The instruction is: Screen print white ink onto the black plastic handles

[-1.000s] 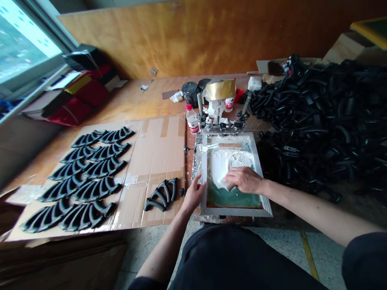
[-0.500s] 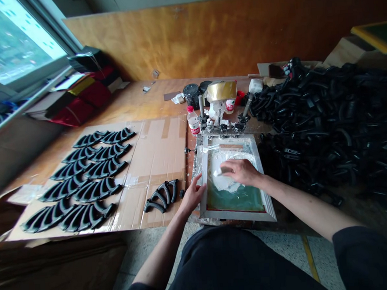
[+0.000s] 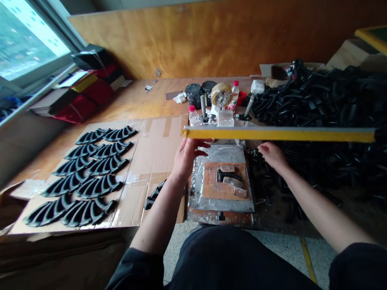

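The screen printing frame (image 3: 278,133) is tilted up and seen edge-on, its yellow edge facing me. My left hand (image 3: 186,158) is at the frame's left end, fingers stretched apart beneath the edge. Below the frame lies a metal plate (image 3: 200,201) bearing a wooden block (image 3: 212,189). A curved black plastic handle (image 3: 230,176) rests in the block's holder. Right of the plate, my right hand (image 3: 273,155) has its fingers curled together beside dark parts; whether it holds anything is hidden.
Rows of curved black handles (image 3: 99,185) lie on cardboard (image 3: 154,143) at left. A large heap of black parts (image 3: 325,97) fills the right side. Behind the frame stand dark tubs (image 3: 193,94), a tape roll (image 3: 221,94) and red-capped bottles (image 3: 234,94).
The screen frame has swung up from lying flat, uncovering the plate and handle. My right hand has left the white paste and moved right; my left hand has moved forward and opened.
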Tool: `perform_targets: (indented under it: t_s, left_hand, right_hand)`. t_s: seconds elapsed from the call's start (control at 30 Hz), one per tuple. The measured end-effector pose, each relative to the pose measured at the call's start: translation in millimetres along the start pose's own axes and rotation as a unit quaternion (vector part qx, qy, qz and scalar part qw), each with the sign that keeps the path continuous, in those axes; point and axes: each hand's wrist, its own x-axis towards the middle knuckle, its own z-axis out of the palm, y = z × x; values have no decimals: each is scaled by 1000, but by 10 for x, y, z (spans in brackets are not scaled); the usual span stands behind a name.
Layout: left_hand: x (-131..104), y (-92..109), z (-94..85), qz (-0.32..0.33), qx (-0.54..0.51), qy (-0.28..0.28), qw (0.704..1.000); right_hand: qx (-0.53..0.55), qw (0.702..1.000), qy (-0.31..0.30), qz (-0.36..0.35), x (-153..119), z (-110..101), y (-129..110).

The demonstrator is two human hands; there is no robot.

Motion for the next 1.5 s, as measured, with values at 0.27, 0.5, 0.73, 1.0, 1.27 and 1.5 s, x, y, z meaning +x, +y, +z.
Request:
perform_targets:
  t_s: [0.27, 0.5, 0.73, 1.0, 1.27, 1.5]
  left_hand:
    - [-573, -525, 198, -177, 16, 13, 984]
    - [-1360, -1252, 173, -301, -82, 156, 937]
    - [-1751, -1427, -1240, -342, 107, 377, 854]
    - [-1840, -1711, -2044, -439, 248, 338, 795]
    - [-1800, -1714, -2279, -478, 296, 237, 792]
    - [-1091, -1671, -2797, -456, 412, 188, 766]
  right_hand:
    - [-217, 945, -180, -166, -759, 757, -478]
    - [-97, 904, -180, -376, -1210, 1043, -1178]
    - [-39, 856, -273, -437, -1212, 1788, -1927]
    - [-140, 862, -389, -292, -865, 2704, -2229]
    - [-150, 870, -389, -262, -819, 2875, -2283]
    - [-98, 892, -392, -204, -837, 2999, -2377]
